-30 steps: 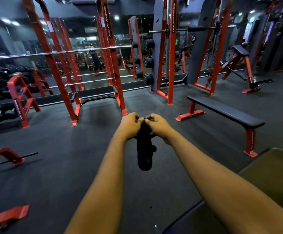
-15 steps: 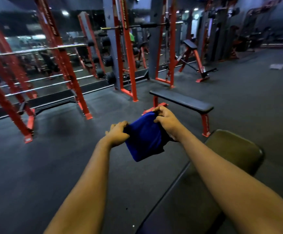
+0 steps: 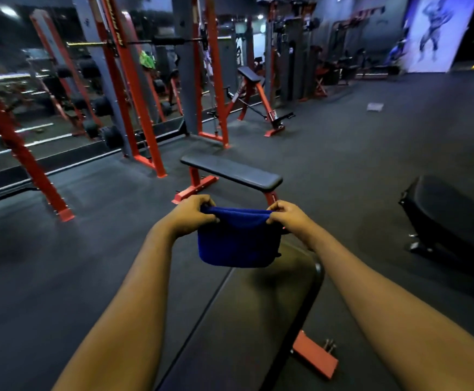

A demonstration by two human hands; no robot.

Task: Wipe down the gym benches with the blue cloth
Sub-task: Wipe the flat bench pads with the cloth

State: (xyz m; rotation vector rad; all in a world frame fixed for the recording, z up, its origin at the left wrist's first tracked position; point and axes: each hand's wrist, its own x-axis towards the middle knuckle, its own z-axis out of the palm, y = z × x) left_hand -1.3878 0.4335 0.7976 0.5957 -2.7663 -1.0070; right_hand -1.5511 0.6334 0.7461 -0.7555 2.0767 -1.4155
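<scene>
A folded blue cloth (image 3: 237, 241) hangs in the air between my hands. My left hand (image 3: 192, 214) pinches its top left corner and my right hand (image 3: 288, 217) pinches its top right corner, so the top edge is stretched flat. Right below the cloth lies a dark padded bench (image 3: 258, 320) that runs toward me on a red foot. Beyond my hands stands a flat black bench (image 3: 230, 172) on red legs. A third black bench pad (image 3: 450, 221) sits on the floor at the right.
Red power racks (image 3: 134, 103) with barbells and weight plates line the mirrored wall at the left and back. A red incline machine (image 3: 258, 100) stands behind the flat bench. Dark rubber floor (image 3: 371, 153) stretches to the right, with a small pale object (image 3: 374, 106) lying on it.
The view has swung right. The cloth went from a dark bunched roll to a spread blue fold as my hands moved apart. The near bench now lies under the cloth.
</scene>
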